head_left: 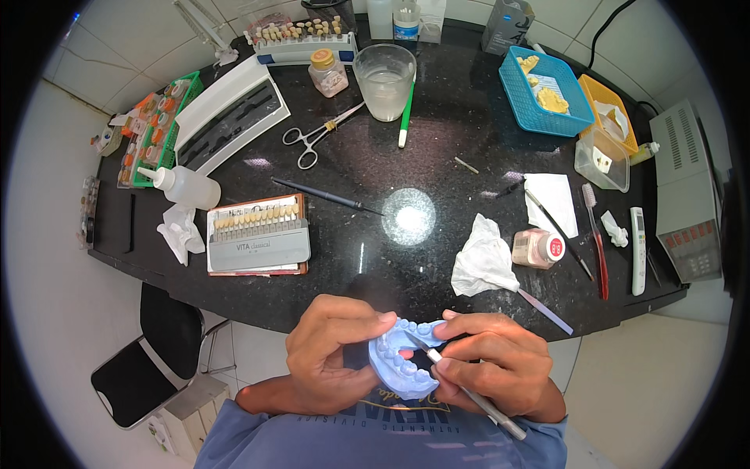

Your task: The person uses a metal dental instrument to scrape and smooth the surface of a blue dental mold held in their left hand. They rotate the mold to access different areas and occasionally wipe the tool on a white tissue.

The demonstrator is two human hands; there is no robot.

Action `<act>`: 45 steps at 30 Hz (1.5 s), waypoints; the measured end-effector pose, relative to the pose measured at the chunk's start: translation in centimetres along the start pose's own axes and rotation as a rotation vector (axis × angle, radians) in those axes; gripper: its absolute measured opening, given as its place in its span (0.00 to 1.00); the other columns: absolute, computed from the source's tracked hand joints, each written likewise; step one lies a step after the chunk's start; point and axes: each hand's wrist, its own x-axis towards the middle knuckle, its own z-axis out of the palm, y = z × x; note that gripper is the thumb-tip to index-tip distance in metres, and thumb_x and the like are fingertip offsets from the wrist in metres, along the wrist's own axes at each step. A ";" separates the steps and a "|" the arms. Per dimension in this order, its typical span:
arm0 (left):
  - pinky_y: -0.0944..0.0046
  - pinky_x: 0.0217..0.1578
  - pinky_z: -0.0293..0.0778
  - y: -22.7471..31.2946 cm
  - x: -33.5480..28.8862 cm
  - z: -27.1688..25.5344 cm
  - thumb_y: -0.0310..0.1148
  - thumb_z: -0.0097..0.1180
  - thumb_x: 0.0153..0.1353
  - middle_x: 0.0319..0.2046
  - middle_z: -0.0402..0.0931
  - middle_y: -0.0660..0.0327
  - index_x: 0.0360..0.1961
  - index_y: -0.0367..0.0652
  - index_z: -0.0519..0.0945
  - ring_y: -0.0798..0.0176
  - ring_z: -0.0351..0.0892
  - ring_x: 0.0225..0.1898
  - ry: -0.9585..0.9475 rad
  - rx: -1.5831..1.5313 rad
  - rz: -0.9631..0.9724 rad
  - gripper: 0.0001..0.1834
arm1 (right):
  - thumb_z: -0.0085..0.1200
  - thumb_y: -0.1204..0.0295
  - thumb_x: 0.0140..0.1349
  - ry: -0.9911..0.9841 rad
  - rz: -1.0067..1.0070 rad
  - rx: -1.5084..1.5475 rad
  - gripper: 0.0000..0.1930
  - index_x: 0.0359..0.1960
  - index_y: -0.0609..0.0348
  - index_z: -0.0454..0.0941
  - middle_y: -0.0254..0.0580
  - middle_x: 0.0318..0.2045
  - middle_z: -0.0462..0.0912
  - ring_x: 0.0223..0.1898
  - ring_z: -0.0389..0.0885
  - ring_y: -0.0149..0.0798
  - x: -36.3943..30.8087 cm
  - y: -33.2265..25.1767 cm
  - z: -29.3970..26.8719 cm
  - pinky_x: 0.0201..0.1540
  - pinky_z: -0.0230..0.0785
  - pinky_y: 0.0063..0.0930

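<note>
A blue horseshoe-shaped dental cast [388,365] with a row of moulded teeth is held up in front of my chest, off the near edge of the black table. My left hand [328,352] is closed round its left side, the thumb resting by the upper teeth. In my right hand [500,361] is a slim metal-handled dental knife [492,411], gripped like a pen. Its thin tip meets the inner side of the cast near the front teeth. My right fingertips also touch the cast's right end. The exact contact of the tip is too small to make out.
On the black table [344,293] lie a tooth shade guide [258,238], a black pen-like tool [328,195], scissor-like forceps [311,144], crumpled tissue [480,258], a pink powder jar [537,248] and a red toothbrush [598,242]. A glass [385,82] and a blue basket [547,119] stand farther back.
</note>
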 end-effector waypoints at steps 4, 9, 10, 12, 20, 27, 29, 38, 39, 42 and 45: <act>0.72 0.35 0.79 0.1 0.1 -0.1 0.21 0.79 0.40 0.38 0.78 0.57 0.45 0.37 0.84 0.68 0.81 0.37 -0.003 -0.002 -0.005 0.27 | 0.72 0.75 0.44 0.033 -0.014 0.004 0.12 0.30 0.62 0.82 0.41 0.29 0.82 0.42 0.87 0.46 0.1 0.0 0.3 0.46 0.85 0.42; 0.71 0.35 0.79 -0.2 -0.1 -0.2 0.22 0.79 0.41 0.38 0.79 0.57 0.45 0.37 0.84 0.67 0.81 0.37 -0.006 0.010 0.018 0.26 | 0.74 0.74 0.47 -0.010 0.006 -0.005 0.12 0.30 0.60 0.83 0.40 0.28 0.84 0.41 0.87 0.47 0.2 -0.1 0.0 0.46 0.85 0.43; 0.71 0.35 0.79 -0.2 -0.1 -0.3 0.22 0.79 0.41 0.38 0.79 0.57 0.45 0.37 0.84 0.67 0.81 0.37 -0.007 0.018 0.027 0.26 | 0.74 0.74 0.46 -0.013 0.007 -0.004 0.12 0.30 0.61 0.83 0.40 0.28 0.84 0.41 0.87 0.47 0.2 0.0 0.0 0.46 0.85 0.43; 0.71 0.35 0.79 -0.2 -0.1 -0.3 0.22 0.79 0.41 0.38 0.79 0.57 0.46 0.37 0.84 0.67 0.81 0.37 -0.016 0.029 0.030 0.26 | 0.74 0.73 0.46 -0.020 0.008 -0.004 0.12 0.30 0.61 0.83 0.40 0.27 0.83 0.41 0.87 0.47 0.1 0.0 0.0 0.46 0.85 0.43; 0.71 0.35 0.78 0.2 0.4 -0.9 0.20 0.77 0.42 0.40 0.78 0.58 0.49 0.38 0.83 0.67 0.81 0.37 -0.107 0.117 0.047 0.29 | 0.67 0.76 0.46 -0.037 0.012 -0.038 0.10 0.27 0.64 0.78 0.42 0.29 0.76 0.42 0.84 0.45 0.2 -0.5 0.3 0.46 0.85 0.39; 0.72 0.36 0.80 -0.2 0.4 -1.2 0.20 0.77 0.43 0.42 0.76 0.57 0.50 0.37 0.82 0.67 0.81 0.39 -0.158 0.148 0.064 0.29 | 0.74 0.76 0.44 -0.111 0.017 -0.037 0.15 0.31 0.63 0.79 0.43 0.29 0.81 0.44 0.86 0.50 0.3 -0.1 -0.1 0.49 0.84 0.45; 0.72 0.37 0.82 -0.2 0.4 -1.0 0.20 0.77 0.44 0.42 0.74 0.56 0.48 0.36 0.81 0.67 0.82 0.39 -0.126 0.077 0.023 0.28 | 0.73 0.78 0.44 -0.012 0.043 0.030 0.15 0.32 0.61 0.79 0.42 0.29 0.82 0.44 0.86 0.50 0.2 0.2 0.1 0.49 0.84 0.46; 0.70 0.36 0.86 -0.9 0.0 0.5 0.21 0.79 0.42 0.42 0.73 0.54 0.42 0.36 0.79 0.63 0.84 0.39 0.058 -0.092 -0.021 0.25 | 0.71 0.79 0.49 0.241 0.085 0.095 0.14 0.36 0.59 0.79 0.39 0.31 0.84 0.48 0.85 0.53 -0.8 0.0 2.0 0.54 0.80 0.49; 0.69 0.35 0.86 -1.0 0.0 0.5 0.21 0.79 0.42 0.42 0.74 0.54 0.42 0.36 0.79 0.63 0.84 0.39 0.064 -0.071 -0.012 0.25 | 0.71 0.80 0.49 0.250 0.087 0.098 0.14 0.36 0.59 0.78 0.39 0.31 0.84 0.48 0.85 0.54 -0.8 0.0 2.2 0.54 0.80 0.49; 0.69 0.32 0.85 -1.0 0.3 0.5 0.22 0.79 0.41 0.40 0.75 0.55 0.42 0.38 0.80 0.63 0.85 0.37 0.068 0.018 0.060 0.25 | 0.70 0.80 0.49 0.264 0.101 0.095 0.14 0.35 0.60 0.78 0.39 0.30 0.83 0.48 0.85 0.55 -0.9 -0.1 2.4 0.52 0.82 0.47; 0.70 0.31 0.84 -0.9 0.4 0.5 0.24 0.80 0.42 0.39 0.77 0.56 0.41 0.40 0.81 0.63 0.85 0.35 0.094 0.105 0.138 0.24 | 0.70 0.81 0.48 0.225 0.106 0.103 0.13 0.34 0.61 0.78 0.41 0.30 0.82 0.49 0.84 0.55 -0.9 -0.3 2.4 0.51 0.83 0.46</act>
